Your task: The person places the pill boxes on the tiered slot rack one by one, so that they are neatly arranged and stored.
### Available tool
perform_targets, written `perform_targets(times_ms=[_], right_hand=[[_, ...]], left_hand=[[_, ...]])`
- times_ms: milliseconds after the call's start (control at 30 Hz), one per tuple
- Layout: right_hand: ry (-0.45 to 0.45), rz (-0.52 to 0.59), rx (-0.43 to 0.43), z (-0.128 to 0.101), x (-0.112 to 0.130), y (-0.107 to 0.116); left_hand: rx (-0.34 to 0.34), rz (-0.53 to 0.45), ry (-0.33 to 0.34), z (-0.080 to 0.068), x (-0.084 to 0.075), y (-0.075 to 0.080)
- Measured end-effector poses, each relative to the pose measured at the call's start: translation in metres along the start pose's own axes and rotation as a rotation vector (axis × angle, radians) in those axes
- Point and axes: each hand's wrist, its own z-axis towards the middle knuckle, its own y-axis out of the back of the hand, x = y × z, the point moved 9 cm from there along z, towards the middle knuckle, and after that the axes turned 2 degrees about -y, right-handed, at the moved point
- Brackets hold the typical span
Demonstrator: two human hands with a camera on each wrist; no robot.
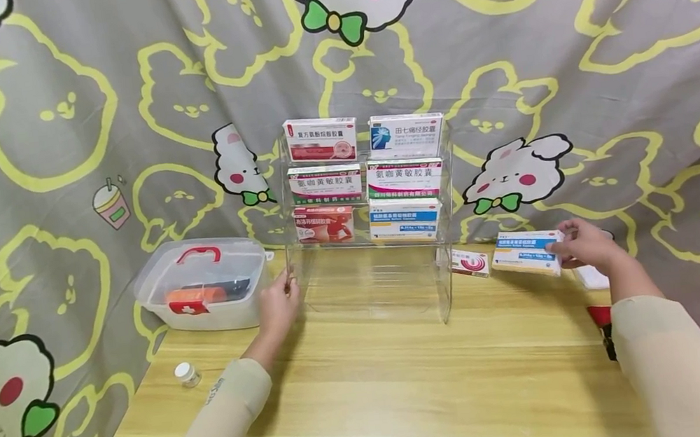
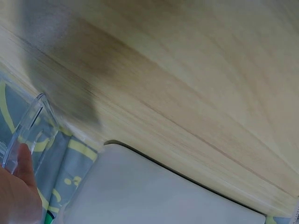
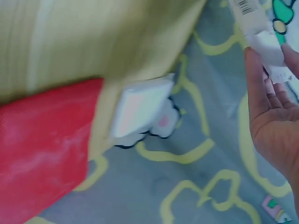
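My right hand grips the right end of a white, blue and yellow medicine box, raised over the table. In the right wrist view the thumb and fingers pinch that box's white end. My left hand holds the left side edge of a clear acrylic display stand; its thumb lies along the clear panel in the left wrist view. Three tiers of medicine boxes fill the stand's upper part, two per tier, including a matching blue-and-white box beside a red box.
A lidded first-aid case with a red handle stands left of the stand. A small white bottle sits nearer the table's left edge. Behind the stand's right side lies a pink-and-white box. A red item lies by the right sleeve.
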Motion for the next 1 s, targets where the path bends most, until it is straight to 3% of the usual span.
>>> perform_targets(times_ms=[333, 700, 1000], right_hand=[[0.033, -0.029, -0.026, -0.005, 0.035, 0.006], [0.091, -0.153, -0.171, -0.038, 0.089, 0.035], [0.157, -0.076, -0.260, -0.067, 0.133, 0.042]], left_hand=[[0.019, -0.004, 0.002, 0.000, -0.004, 0.000], [0.107, -0.049, 0.070, 0.002, 0.001, 0.003], [0.134, -0.040, 0.056, 0.003, -0.001, 0.001]])
